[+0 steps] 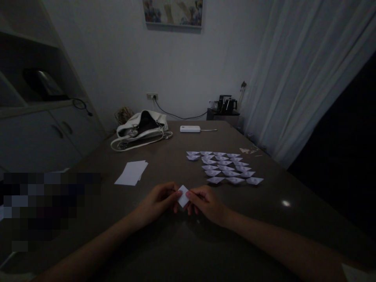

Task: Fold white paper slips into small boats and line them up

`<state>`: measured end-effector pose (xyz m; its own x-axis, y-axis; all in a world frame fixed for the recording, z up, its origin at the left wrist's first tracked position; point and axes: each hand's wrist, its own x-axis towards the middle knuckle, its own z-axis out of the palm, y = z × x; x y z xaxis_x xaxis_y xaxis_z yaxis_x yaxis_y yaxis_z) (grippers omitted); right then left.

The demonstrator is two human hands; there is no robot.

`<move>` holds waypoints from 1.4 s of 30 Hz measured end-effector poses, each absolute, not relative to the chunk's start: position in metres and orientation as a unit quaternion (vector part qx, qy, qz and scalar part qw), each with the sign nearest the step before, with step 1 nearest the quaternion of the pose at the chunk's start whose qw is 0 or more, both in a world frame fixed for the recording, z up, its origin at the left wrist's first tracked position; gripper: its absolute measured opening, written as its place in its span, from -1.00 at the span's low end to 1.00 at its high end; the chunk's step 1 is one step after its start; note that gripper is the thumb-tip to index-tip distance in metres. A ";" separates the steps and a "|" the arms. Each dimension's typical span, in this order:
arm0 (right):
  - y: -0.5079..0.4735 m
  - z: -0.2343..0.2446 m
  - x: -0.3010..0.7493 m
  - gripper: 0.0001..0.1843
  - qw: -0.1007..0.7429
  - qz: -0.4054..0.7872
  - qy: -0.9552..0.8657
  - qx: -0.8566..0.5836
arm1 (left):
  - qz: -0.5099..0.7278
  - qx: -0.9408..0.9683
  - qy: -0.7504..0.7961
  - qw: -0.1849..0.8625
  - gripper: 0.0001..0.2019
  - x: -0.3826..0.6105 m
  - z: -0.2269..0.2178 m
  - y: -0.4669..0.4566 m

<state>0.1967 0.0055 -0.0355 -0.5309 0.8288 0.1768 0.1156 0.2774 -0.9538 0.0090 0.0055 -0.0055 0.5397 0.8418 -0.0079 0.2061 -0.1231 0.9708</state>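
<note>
Between my two hands is a small piece of white paper (183, 197), folded to a diamond shape with one corner up. My left hand (163, 199) pinches its left corner, thumb on top. The right corner is pinched by my right hand (206, 201) in the same way. Beyond my right hand, several white folded paper boats (230, 172) stand in rows on the dark table (164, 156). A small stack of white paper sheets (131, 173) lies on the table past my left hand.
A white handbag (142, 129) rests at the table's far left. Near the far edge lies a white power bank (190, 129) with a short cable. Paper scraps (248, 150) lie to the right of the boats. A pale curtain (279, 78) hangs along the right side.
</note>
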 end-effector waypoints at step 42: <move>0.002 -0.029 0.197 -0.76 0.354 0.391 -0.755 -0.391 | 0.338 0.688 0.384 0.516 -0.73 0.005 -0.010 0.010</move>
<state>0.1973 0.0019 -0.0288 -0.4438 0.8667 0.2278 0.3143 0.3886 -0.8661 0.0052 0.0097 -0.0100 0.4772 0.8762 0.0682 0.1799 -0.1734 0.9683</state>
